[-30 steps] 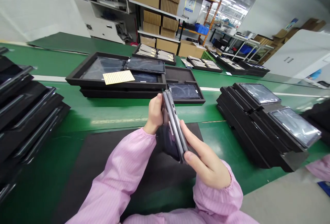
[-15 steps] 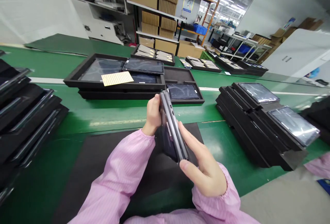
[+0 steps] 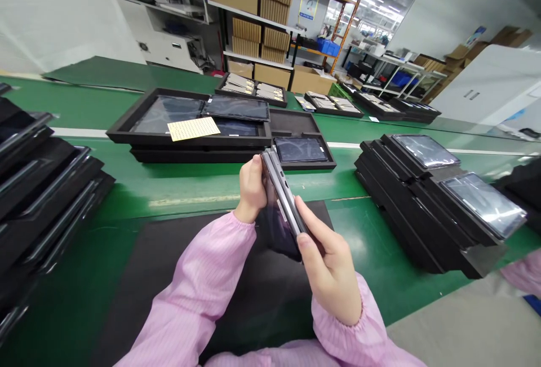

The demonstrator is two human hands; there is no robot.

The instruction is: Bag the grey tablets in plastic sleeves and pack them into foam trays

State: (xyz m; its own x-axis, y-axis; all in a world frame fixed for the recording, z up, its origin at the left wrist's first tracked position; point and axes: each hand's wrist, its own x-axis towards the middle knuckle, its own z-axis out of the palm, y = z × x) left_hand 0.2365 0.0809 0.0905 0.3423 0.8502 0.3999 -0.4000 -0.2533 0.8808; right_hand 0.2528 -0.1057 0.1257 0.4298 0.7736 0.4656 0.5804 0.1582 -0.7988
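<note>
Two slim dark tablets (image 3: pixel 282 203), pressed together and seen edge-on, are held tilted above a black mat (image 3: pixel 169 265). My left hand (image 3: pixel 252 186) grips their far end, its fingers wrapped round the edge. Around the near part of the edges, my right hand (image 3: pixel 329 260) is closed, thumb on one side and fingers on the other. A small white label shows on the screen side of the left tablet. The lower part of that screen is dark and partly see-through in look.
Black trays (image 3: pixel 190 154) with tablets and a yellow dotted sheet (image 3: pixel 193 128) lie ahead. Stacked trays of tablets stand left (image 3: pixel 51 203) and right (image 3: pixel 414 203). A smaller tray (image 3: pixel 329 165) holds one tablet. Another person's pink sleeve (image 3: pixel 524 274) shows at the far right.
My right hand has moved up along the tablets' edges and its thumb now presses higher. The tablets' near end has shifted slightly. My left hand keeps its hold.
</note>
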